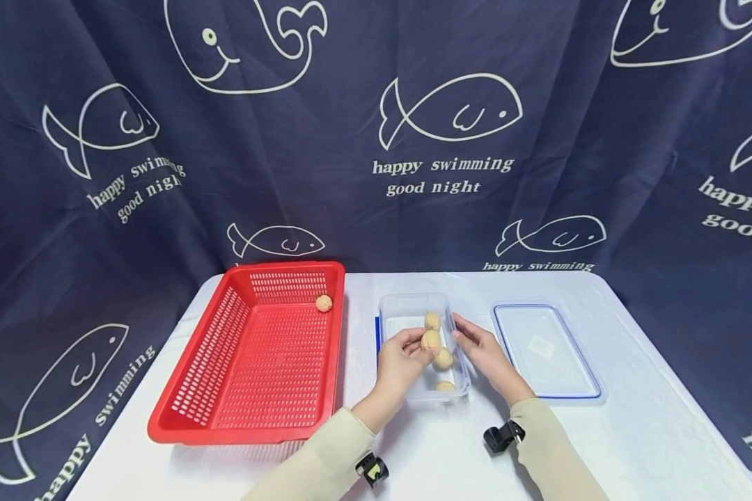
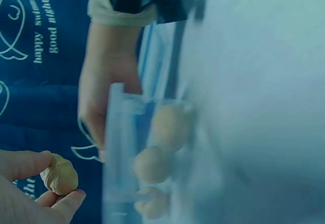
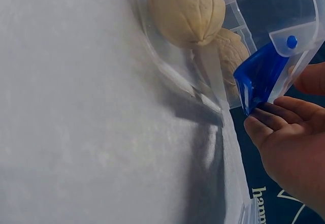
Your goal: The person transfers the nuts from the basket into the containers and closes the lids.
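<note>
My left hand (image 1: 397, 358) pinches a walnut (image 1: 431, 339) between thumb and fingertips, over a clear plastic food container (image 1: 407, 395). In the left wrist view, the held walnut (image 2: 61, 176) appears beside the container wall. Three more walnuts lie inside the container, one of them a walnut (image 1: 442, 358) near the middle. At the container's right side, my right hand (image 1: 485, 351) touches the wall and rim. The right wrist view shows its fairly straight fingers against a blue latch (image 3: 261, 76), with the thumb near the rim.
A red perforated basket (image 1: 335, 362) stands on the left, with one walnut (image 1: 324, 303) in its far right corner. To the right, a clear lid (image 1: 554, 372) with a blue seal lies flat on the white table (image 1: 639, 431). A dark printed curtain (image 1: 445, 229) hangs behind.
</note>
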A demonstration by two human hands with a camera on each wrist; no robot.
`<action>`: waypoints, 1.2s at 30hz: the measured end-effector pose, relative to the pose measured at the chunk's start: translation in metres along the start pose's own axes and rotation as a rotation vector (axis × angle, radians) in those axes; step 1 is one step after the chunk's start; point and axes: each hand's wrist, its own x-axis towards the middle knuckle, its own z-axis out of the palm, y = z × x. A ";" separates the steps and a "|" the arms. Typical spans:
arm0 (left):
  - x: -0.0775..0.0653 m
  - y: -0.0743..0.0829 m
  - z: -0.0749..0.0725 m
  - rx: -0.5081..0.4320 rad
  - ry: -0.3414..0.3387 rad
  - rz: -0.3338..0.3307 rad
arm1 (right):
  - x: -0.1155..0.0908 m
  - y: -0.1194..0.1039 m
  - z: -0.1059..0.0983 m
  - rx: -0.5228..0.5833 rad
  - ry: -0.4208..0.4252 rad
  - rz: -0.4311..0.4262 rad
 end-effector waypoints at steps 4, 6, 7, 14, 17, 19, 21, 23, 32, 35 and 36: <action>-0.001 -0.014 0.006 0.139 0.020 0.047 | 0.000 0.000 0.001 -0.003 0.005 -0.016; -0.001 -0.019 0.007 0.212 0.033 0.064 | 0.001 0.000 0.002 0.000 0.009 -0.018; -0.001 -0.022 0.008 0.248 0.037 0.072 | 0.001 0.000 0.002 0.002 0.007 -0.019; 0.000 -0.031 0.007 0.389 -0.020 0.081 | 0.001 0.001 0.002 0.006 -0.003 -0.004; 0.000 -0.032 0.007 0.452 -0.064 0.092 | -0.001 -0.002 0.001 -0.003 -0.009 0.010; 0.000 -0.033 0.007 0.495 -0.080 0.101 | -0.002 -0.006 0.001 0.001 -0.013 0.020; -0.001 -0.033 0.007 0.536 -0.084 0.109 | -0.004 -0.012 0.001 0.002 -0.016 0.025; -0.001 -0.034 0.008 0.569 -0.085 0.117 | -0.005 -0.016 0.001 0.012 -0.017 0.022; -0.001 -0.037 0.010 0.559 -0.052 0.094 | -0.001 -0.002 0.001 0.003 -0.016 0.006; -0.001 -0.035 0.010 0.504 -0.027 0.089 | 0.001 0.000 0.001 0.007 -0.008 -0.007; -0.002 -0.035 0.010 0.480 -0.019 0.094 | 0.001 0.000 0.001 0.008 -0.005 -0.009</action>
